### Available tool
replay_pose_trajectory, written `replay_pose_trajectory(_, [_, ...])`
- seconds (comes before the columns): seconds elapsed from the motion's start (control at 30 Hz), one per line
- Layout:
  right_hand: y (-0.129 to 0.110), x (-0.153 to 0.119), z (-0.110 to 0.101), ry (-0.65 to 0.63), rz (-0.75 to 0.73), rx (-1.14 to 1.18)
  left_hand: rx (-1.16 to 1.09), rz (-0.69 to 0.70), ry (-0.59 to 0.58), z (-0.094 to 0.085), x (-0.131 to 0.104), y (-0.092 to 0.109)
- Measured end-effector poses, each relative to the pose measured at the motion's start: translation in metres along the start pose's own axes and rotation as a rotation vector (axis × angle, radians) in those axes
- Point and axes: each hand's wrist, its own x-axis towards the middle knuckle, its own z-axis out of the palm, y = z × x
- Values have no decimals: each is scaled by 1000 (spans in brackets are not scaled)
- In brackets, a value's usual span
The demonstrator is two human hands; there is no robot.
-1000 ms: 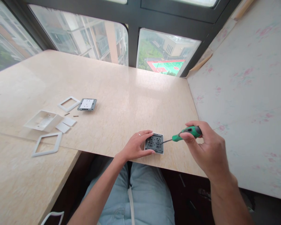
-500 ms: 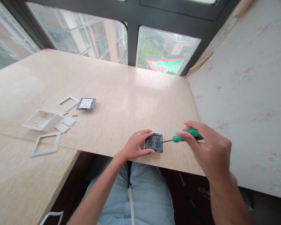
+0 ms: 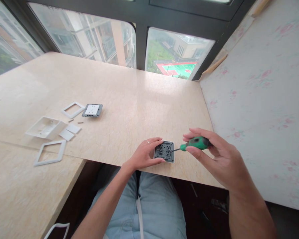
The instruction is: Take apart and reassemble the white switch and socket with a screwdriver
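Note:
A dark grey switch module (image 3: 166,153) with a pale rim lies back side up near the table's front edge. My left hand (image 3: 146,154) grips it from the left, thumb and fingers at its near and far edges. Held in my right hand (image 3: 218,152) is a screwdriver (image 3: 196,143) with a green and black handle. Its thin shaft points left, and the tip meets the right part of the module's back, at a small screw. The fingers of my right hand are bent around the handle, with the thumb on the near side.
On the left of the table (image 3: 129,99) are a socket module (image 3: 92,110), two white frames (image 3: 73,115) (image 3: 60,153), an open white box (image 3: 45,128), two small white plates (image 3: 66,134) and two small brown strips. A papered wall (image 3: 266,109) bounds the right side; windows stand behind.
My right hand has turned, its fingers and thumb shifting around the handle. The screwdriver handle sits slightly further left and shows its black part. My left hand and the module stay almost still.

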Motion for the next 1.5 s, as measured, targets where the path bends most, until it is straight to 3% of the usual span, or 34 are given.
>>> replay_pose_trajectory(0.1, [3, 6, 3, 188, -39, -235, 6, -9, 2, 0, 0, 0])
replay_pose_trajectory(0.17, [5, 8, 6, 216, -46, -236, 6, -13, 3, 1, 0, 0])
replay_pose_trajectory(0.37, [5, 4, 7, 95, 1, 249, 0, 2, 2, 1, 0, -1])
replay_pose_trajectory(0.47, [4, 3, 6, 43, 22, 381, -2, 0, 8, 1, 0, -1])
replay_pose_trajectory(0.73, [12, 5, 2, 60, 69, 323, -3, 6, 12, 2, 0, -2])
replay_pose_trajectory(0.97, [5, 0, -9, -105, 67, 342, 2, 2, 14, 1, 0, -1])
replay_pose_trajectory(1.23, [14, 8, -2, 184, 24, -118, 1, -1, 13, 1, 1, -1])
replay_pose_trajectory(1.5, [9, 1, -5, -26, -23, 169, -9, -1, 22, 1, 1, 0])
